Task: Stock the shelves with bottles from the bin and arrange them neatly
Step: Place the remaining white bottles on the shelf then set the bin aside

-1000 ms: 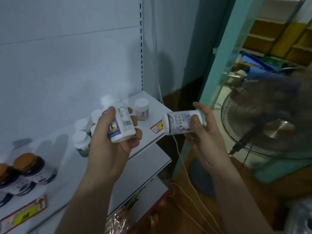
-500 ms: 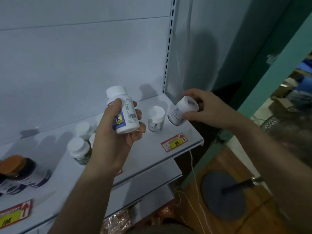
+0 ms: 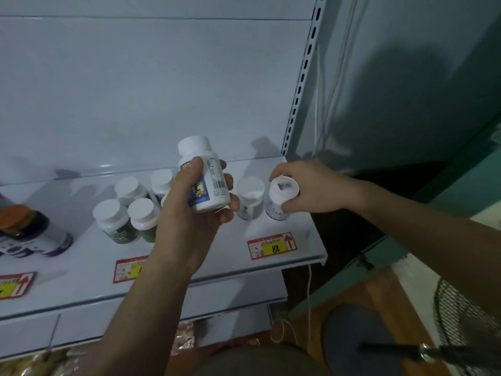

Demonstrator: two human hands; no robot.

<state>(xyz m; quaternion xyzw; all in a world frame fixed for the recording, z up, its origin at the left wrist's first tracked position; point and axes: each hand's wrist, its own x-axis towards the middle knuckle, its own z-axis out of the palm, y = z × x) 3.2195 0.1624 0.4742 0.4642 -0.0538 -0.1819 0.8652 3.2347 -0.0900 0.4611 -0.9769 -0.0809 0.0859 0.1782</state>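
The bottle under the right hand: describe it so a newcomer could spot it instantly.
Find the white shelf, right end, above the red-and-yellow price tag. Two small white-capped bottles stand upright there; it is the right-hand bottle, gripped by the right hand. Unlike its neighbour, its cap bears a dark mark.

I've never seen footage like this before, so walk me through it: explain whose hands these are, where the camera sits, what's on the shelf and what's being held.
There is no machine here. A person wears a camera on the head, looking forward and down, so both arms belong to that person.

The left hand holds a white bottle with a blue label and barcode up in front of the shelf.

The right hand has its fingers round a smaller white bottle, upright at the right end of the shelf, beside a matching bottle.

Further left stand green-labelled bottles with white caps, then an orange-capped jar. Red and yellow price tags lie along the front edge.
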